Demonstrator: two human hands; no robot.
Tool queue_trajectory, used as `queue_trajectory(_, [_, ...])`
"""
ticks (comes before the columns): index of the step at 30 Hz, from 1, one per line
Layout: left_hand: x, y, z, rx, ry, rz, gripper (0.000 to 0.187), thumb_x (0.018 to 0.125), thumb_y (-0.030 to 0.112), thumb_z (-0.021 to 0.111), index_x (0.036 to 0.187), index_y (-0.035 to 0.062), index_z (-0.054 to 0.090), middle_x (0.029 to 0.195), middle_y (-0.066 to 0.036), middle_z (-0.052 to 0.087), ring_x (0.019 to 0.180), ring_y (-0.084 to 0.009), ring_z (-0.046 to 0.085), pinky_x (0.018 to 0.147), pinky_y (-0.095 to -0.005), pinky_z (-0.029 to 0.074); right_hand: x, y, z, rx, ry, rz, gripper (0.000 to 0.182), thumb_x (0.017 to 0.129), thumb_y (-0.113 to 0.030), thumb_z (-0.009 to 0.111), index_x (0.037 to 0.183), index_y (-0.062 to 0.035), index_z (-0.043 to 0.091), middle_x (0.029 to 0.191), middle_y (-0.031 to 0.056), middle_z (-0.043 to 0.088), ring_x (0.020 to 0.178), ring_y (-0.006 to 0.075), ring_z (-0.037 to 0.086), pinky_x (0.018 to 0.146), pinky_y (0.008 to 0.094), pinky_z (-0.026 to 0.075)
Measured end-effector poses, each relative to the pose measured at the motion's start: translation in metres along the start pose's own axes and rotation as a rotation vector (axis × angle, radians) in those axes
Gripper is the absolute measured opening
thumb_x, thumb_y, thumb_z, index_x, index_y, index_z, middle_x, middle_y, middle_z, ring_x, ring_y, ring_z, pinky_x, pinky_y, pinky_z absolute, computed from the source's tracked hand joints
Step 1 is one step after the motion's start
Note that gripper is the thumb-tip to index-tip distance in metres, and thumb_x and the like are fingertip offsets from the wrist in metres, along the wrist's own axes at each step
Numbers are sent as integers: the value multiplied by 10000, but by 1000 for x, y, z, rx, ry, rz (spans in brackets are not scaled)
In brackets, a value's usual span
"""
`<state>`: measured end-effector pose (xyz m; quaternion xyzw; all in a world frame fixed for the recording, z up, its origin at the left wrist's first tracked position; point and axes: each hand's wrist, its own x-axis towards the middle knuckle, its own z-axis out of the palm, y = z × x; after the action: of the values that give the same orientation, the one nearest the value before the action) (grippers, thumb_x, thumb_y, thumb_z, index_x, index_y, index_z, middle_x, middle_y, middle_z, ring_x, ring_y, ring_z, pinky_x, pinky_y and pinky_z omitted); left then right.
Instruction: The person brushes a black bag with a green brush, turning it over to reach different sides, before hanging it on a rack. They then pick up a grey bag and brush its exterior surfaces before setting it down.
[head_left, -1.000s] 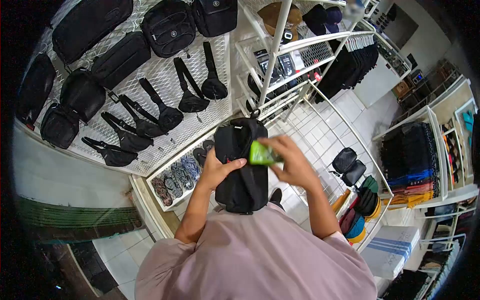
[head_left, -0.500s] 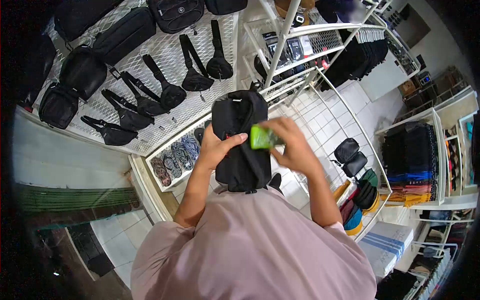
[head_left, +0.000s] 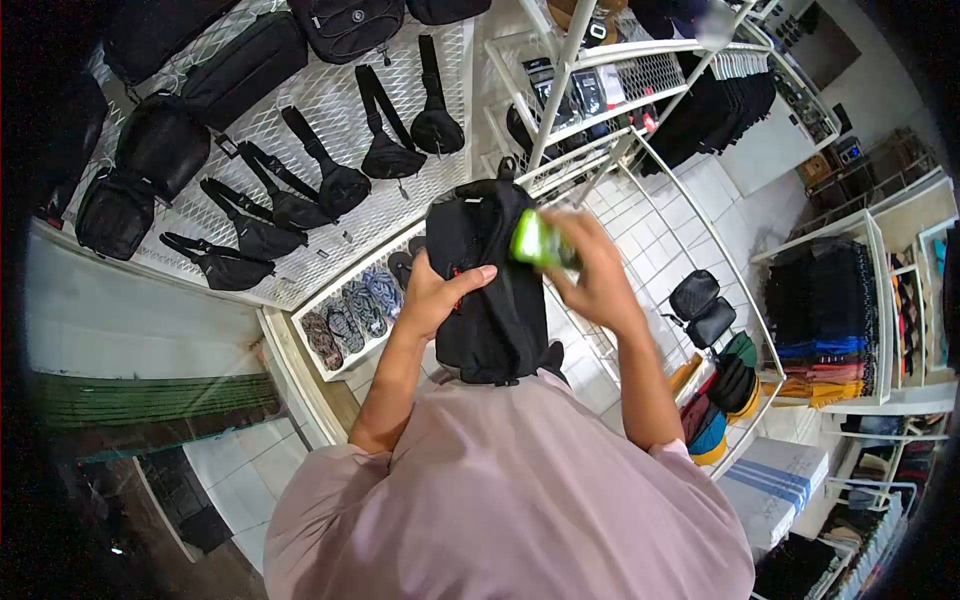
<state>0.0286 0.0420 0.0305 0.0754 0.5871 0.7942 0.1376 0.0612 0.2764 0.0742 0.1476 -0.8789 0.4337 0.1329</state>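
A small black zippered bag [head_left: 485,330] stands upright in front of my chest, its loop strap at the top. On its left side my left hand [head_left: 435,297] is closed, the thumb lying across the front by a small red detail. My right hand [head_left: 592,268] is closed around a bright green, block-shaped object [head_left: 530,240], smeared by motion; I cannot tell its exact kind. The green object overlaps the bag's upper right edge, and part of it is hidden behind the fingers.
Black waist bags [head_left: 340,190] hang on a white mesh panel [head_left: 400,215] at the left. Below it, a white bin [head_left: 340,368] holds flip-flops. To the right stand a white metal rack [head_left: 690,205], a pair of black pouches [head_left: 702,310], caps [head_left: 735,385] and a striped box [head_left: 770,490].
My right hand has moved the green object up and slightly right along the bag's edge. The bag has shifted slightly right in view, with my left hand still on it.
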Motion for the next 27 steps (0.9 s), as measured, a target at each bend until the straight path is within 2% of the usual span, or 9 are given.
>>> queue_trajectory(3, [4,-1,3,53,1,8,463,787,45,834,1211,-30,662,1101,-81,733,957,-148,686,898,-309,544,3,2,4,-93,121,-94,664,717,34,727,1354,-114,616,1213,176,606,1151,394,573,1015,441,462])
queue_trajectory(7, [8,1,1,53,13,65,440,805,28,817,1211,-34,660,1103,-82,734,965,-151,690,906,-314,546,-15,-10,-12,3,-345,-52,688,697,11,762,1358,-118,622,1187,156,641,1118,387,602,1012,437,476])
queue_trajectory(9, [11,-12,7,-38,-7,-20,447,802,21,817,1215,-34,654,1099,-78,733,969,-156,693,910,-315,547,-7,8,-17,97,-238,-3,664,714,-33,804,1350,-96,624,1173,160,649,1088,376,620,985,423,493])
queue_trajectory(11, [17,-16,22,-59,-21,-25,438,795,36,832,1192,-26,659,1078,-71,730,963,-153,691,893,-309,551,3,15,-10,-14,129,38,632,764,-109,844,1352,-62,616,1126,184,653,1018,373,644,902,423,512])
queue_trajectory(13, [26,-18,39,5,81,114,424,787,49,848,1162,-19,661,1058,-66,725,947,-144,691,874,-305,557,2,8,-15,-49,162,65,617,766,-150,850,1332,-42,628,1058,192,653,961,382,652,870,436,517])
queue_trajectory(15, [34,-16,48,-5,136,124,403,785,59,855,1131,-17,665,1042,-68,724,907,-136,691,846,-299,563,-12,3,-19,-1,33,71,604,782,-244,842,1307,-12,651,970,206,650,902,374,654,823,414,523])
queue_trajectory(19, [44,-18,71,-19,336,275,375,795,75,855,1109,-22,674,1007,-67,721,855,-135,685,809,-281,556,-5,16,-35,-19,51,180,575,835,-257,805,1319,14,654,943,208,643,846,373,655,808,416,520])
queue_trajectory(23, [45,-29,97,139,457,401,422,786,56,862,1142,-42,658,1092,-84,709,947,-146,678,867,-292,546,31,31,-24,-66,250,-77,556,891,-229,760,1366,22,620,969,221,623,862,365,618,785,432,501])
queue_trajectory(27, [45,-24,85,-15,591,479,495,783,5,851,1217,-49,621,1147,-114,699,989,-172,694,903,-311,556,9,49,-47,-98,-25,-211,573,884,-197,763,1398,5,609,1065,227,613,910,371,614,839,428,512])
